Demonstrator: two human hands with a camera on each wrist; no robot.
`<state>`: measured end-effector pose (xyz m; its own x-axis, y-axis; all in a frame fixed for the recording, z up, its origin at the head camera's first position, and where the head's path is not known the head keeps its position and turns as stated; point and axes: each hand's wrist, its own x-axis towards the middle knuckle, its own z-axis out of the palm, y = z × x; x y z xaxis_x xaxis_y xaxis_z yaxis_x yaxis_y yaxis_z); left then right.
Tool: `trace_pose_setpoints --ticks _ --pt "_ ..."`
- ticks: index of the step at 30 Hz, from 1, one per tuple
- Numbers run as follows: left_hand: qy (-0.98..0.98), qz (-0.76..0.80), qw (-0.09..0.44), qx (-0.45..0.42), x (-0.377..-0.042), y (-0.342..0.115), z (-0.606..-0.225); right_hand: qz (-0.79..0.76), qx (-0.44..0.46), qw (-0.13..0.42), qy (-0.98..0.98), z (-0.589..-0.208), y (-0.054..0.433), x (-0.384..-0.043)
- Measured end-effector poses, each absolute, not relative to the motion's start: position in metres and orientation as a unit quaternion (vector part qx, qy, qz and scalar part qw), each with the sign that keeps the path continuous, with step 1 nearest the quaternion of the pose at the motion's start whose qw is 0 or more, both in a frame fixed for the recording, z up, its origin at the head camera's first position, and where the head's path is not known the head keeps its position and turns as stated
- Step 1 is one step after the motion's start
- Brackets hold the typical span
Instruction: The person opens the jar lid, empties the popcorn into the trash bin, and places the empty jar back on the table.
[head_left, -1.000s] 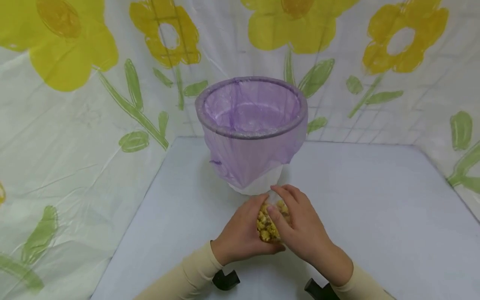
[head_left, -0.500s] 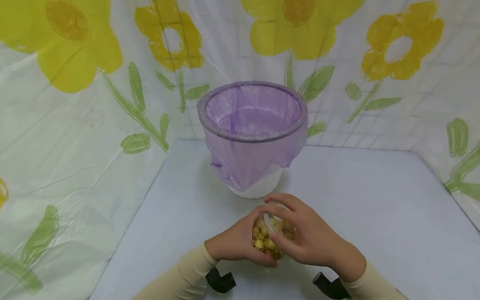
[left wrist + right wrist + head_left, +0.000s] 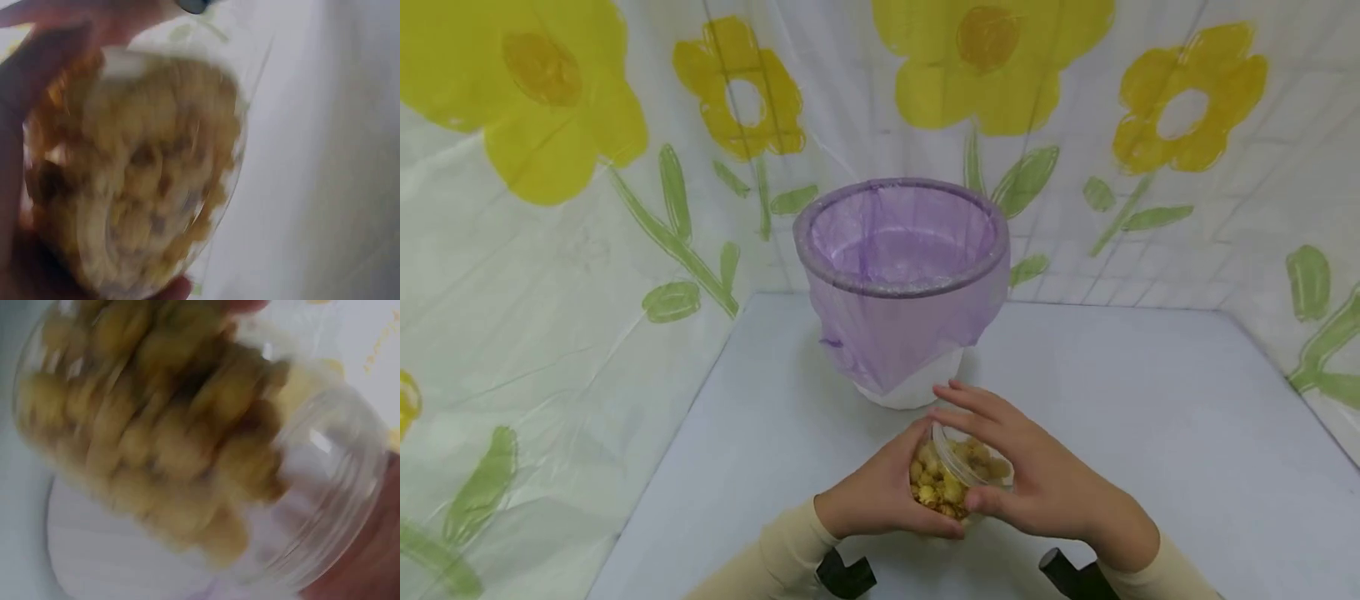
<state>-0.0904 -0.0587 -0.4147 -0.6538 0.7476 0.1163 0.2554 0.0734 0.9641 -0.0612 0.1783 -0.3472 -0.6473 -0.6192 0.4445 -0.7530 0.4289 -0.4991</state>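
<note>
A clear plastic jar of golden popcorn [image 3: 934, 486] is tilted between the two hands, its ringed end angled up and right. My left hand [image 3: 887, 498] grips the jar's side, thumb along the near face. My right hand [image 3: 1048, 479] curves round the ringed end, thumb low and fingers over the top. In the right wrist view, the popcorn [image 3: 181, 444] sits against the jar wall, and the clear ringed end [image 3: 337, 481] lies beside the right hand. The jar [image 3: 156, 175] is blurred in the left wrist view. Behind it stands a white bin [image 3: 917, 385] with a purple liner [image 3: 902, 342].
The bin's grey rim [image 3: 902, 290] holds the liner folded over it, and its inside faces up. A pale white tabletop [image 3: 1150, 417] lies under everything. A plastic sheet with painted yellow flowers [image 3: 992, 50] hangs behind and at the sides.
The right hand has shifted right and down around the jar's end, and its fingers have spread. The jar has tilted, bringing its clear ringed end into sight. The left hand keeps its grip.
</note>
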Motion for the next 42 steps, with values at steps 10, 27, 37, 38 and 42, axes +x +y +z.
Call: trace_pose_setpoints --ticks 10,27,37,38,42 --pt "0.872 0.314 -0.173 0.332 -0.082 -0.042 -0.420 0.285 0.103 0.019 -0.953 -0.337 0.142 -0.054" --pt "0.702 0.614 0.177 0.317 -0.082 -0.047 -0.427 0.246 0.323 0.189 -0.894 -0.359 0.155 -0.065" --pt "0.561 0.626 0.375 0.391 -0.098 -0.069 -0.429 0.329 0.530 0.215 -0.751 -0.356 0.162 -0.069" --pt "0.541 0.629 0.393 0.397 -0.099 -0.070 -0.430 0.336 0.544 0.221 -0.736 -0.356 0.162 -0.069" --pt "0.497 0.627 0.443 0.405 -0.100 -0.074 -0.433 0.348 0.579 0.245 -0.695 -0.356 0.159 -0.069"
